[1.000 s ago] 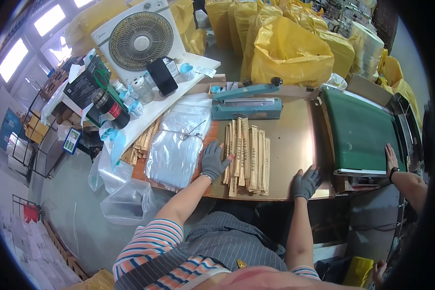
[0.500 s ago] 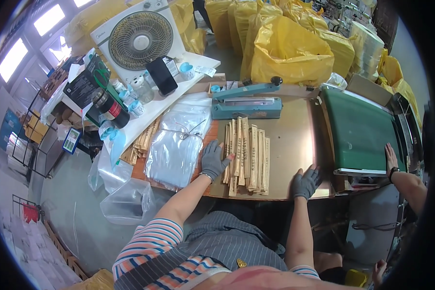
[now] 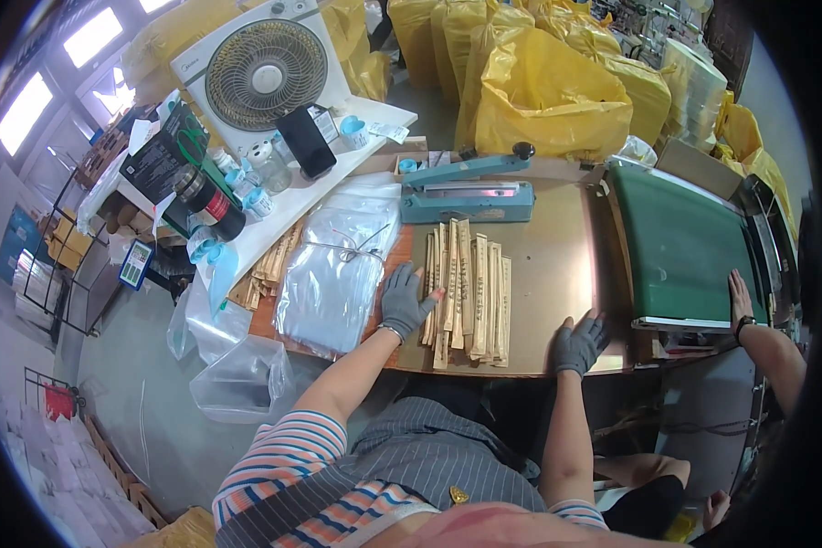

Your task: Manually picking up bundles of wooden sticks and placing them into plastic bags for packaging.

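Observation:
My left hand (image 3: 405, 300), in a grey fingerless glove, rests at the left edge of a pile of slim paper-wrapped sticks (image 3: 460, 292). Its fingers are spread, with the thumb and fingertips beside the nearest packets. In the same kind of glove, my right hand (image 3: 579, 343) lies on the board (image 3: 557, 247) near the table's front edge, fingers apart and holding nothing. Between the two hands the tan packets lie side by side, lengthwise toward me. Behind them stands a blue-green hand sealer (image 3: 467, 203), its lever arm raised. A stack of clear plastic bags (image 3: 333, 274), tied with a cord, lies left of my left hand.
At right, another person's hand (image 3: 740, 297) rests on a green conveyor belt (image 3: 685, 242). A white shelf at left carries a fan (image 3: 267, 80), a phone (image 3: 306, 142), a thermos (image 3: 208, 203) and small jars. Large yellow bags (image 3: 553, 96) stand behind the table.
My hands and the packets have stayed in place. At the lower right, the other person's leg has shifted and more of it shows.

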Action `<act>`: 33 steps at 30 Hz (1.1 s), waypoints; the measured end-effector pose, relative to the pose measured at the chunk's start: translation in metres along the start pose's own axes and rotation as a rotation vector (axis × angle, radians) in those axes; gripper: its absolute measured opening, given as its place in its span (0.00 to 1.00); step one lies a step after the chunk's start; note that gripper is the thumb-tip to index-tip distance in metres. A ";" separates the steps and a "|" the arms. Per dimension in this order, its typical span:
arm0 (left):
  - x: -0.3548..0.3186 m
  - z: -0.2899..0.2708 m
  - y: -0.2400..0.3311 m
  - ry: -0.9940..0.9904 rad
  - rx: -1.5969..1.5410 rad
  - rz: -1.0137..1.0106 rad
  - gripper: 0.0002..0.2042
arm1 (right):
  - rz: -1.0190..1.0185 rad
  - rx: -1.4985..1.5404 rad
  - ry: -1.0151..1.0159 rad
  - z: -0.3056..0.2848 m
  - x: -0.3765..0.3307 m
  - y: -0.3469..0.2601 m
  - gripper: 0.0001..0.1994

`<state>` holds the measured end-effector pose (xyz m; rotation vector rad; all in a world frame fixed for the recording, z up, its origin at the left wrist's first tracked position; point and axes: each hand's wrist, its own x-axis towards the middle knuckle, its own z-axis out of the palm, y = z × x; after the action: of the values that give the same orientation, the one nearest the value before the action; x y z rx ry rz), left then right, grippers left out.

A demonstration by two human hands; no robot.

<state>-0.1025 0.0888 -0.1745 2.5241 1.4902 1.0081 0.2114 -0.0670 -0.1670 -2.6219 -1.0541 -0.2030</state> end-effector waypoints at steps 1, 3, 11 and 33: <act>0.000 0.000 0.000 0.000 0.000 0.000 0.31 | 0.001 -0.005 0.002 0.000 0.000 0.000 0.30; 0.000 0.001 -0.001 0.010 0.003 0.006 0.31 | 0.003 -0.010 -0.001 0.000 0.000 0.000 0.30; -0.001 0.001 -0.001 -0.001 0.002 -0.002 0.31 | 0.009 -0.005 -0.003 0.000 0.000 0.000 0.30; 0.001 0.001 0.002 -0.022 -0.014 -0.023 0.32 | -0.027 -0.005 0.075 0.007 -0.001 0.005 0.30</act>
<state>-0.1003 0.0887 -0.1744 2.4942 1.4974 0.9803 0.2146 -0.0691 -0.1746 -2.5840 -1.0659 -0.3080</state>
